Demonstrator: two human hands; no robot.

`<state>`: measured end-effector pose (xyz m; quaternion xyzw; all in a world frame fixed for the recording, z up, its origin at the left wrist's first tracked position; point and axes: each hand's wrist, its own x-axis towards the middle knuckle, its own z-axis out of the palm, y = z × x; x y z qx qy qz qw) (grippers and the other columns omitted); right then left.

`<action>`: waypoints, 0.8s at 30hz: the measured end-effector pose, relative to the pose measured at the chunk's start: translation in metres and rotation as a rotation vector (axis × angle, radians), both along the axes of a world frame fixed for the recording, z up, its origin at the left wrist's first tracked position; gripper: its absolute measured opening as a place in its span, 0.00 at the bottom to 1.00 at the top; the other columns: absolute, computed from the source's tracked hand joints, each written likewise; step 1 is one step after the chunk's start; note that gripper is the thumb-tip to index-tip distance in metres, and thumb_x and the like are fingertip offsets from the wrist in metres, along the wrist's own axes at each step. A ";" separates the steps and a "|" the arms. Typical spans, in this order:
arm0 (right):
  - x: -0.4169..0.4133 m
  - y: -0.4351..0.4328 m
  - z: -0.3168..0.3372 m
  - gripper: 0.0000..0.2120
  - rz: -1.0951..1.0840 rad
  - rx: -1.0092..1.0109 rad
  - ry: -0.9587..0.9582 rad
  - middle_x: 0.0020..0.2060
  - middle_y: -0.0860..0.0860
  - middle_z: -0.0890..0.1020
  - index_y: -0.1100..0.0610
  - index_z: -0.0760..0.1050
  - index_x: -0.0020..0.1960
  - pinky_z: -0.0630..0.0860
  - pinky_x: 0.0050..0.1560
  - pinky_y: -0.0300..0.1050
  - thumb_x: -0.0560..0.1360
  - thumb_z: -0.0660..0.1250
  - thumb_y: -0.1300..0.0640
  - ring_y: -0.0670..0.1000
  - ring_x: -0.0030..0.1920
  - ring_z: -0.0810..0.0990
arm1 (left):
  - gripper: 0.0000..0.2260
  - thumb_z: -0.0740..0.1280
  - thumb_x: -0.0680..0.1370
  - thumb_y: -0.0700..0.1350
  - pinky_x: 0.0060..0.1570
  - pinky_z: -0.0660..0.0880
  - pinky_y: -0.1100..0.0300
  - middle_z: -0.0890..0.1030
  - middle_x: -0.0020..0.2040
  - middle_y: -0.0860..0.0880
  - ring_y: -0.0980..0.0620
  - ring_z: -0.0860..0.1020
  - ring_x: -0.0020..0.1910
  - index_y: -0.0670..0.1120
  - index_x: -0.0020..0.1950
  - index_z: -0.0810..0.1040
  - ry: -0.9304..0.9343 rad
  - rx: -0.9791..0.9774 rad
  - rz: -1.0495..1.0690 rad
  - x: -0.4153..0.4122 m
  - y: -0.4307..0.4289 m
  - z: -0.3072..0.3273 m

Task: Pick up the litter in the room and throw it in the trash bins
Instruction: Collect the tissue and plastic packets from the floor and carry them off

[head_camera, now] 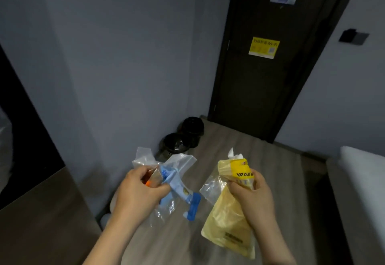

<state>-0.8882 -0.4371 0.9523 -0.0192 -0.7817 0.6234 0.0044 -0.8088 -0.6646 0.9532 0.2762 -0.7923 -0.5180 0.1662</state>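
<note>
My left grip (141,187) clutches wrappers (179,183), my right grip (252,196) a yellow bag (227,219). Bunched for the bins (165,150) ahead.

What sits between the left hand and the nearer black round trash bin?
In the head view, only the crumpled clear plastic wrappers that the left hand grips; their tips overlap the black round trash bin. Nothing else shows there.

Both bare forearms (108,235) reach forward, side by side; left hand (139,189) pinches crumpled clear-and-blue plastic wrappers (179,183); right hand (252,196) grips a yellow plastic pouch (227,221) by its top, fingers curled.
</note>
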 end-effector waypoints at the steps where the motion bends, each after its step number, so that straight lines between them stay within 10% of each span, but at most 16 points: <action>1: -0.014 -0.003 -0.002 0.16 -0.010 -0.003 0.003 0.38 0.46 0.82 0.47 0.76 0.50 0.74 0.37 0.42 0.67 0.73 0.61 0.46 0.40 0.81 | 0.13 0.69 0.56 0.50 0.25 0.72 0.63 0.81 0.33 0.48 0.55 0.79 0.27 0.57 0.40 0.79 -0.002 0.007 -0.008 -0.015 -0.004 -0.002; 13: -0.245 -0.023 -0.023 0.14 -0.016 -0.043 -0.039 0.41 0.46 0.82 0.47 0.76 0.49 0.74 0.40 0.44 0.68 0.73 0.60 0.49 0.43 0.80 | 0.17 0.72 0.62 0.41 0.21 0.70 0.71 0.82 0.34 0.53 0.56 0.79 0.27 0.63 0.40 0.77 -0.006 -0.002 -0.038 -0.233 -0.026 -0.019; 24: -0.415 -0.044 -0.036 0.19 0.075 0.016 -0.074 0.43 0.47 0.83 0.48 0.74 0.57 0.78 0.47 0.51 0.68 0.74 0.57 0.50 0.44 0.81 | 0.07 0.73 0.64 0.39 0.23 0.72 0.69 0.81 0.33 0.49 0.56 0.79 0.28 0.49 0.38 0.79 -0.050 -0.013 -0.019 -0.387 -0.062 -0.038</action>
